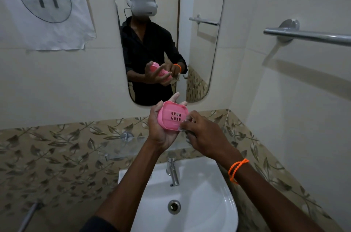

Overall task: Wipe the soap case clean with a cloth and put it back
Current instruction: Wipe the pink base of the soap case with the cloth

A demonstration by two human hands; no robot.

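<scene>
A pink soap case with slots in its base is held up above the sink, its underside facing me. My left hand grips it from the left and below, fingers reaching up behind it. My right hand holds a small bunched cloth and presses it against the case's lower right edge. Most of the cloth is hidden inside the fist. An orange bead band circles my right wrist.
A white sink with a chrome tap lies below my arms. A glass shelf is fixed to the leaf-patterned tiles behind them. A mirror hangs ahead, a towel bar at the right, a numbered paper at upper left.
</scene>
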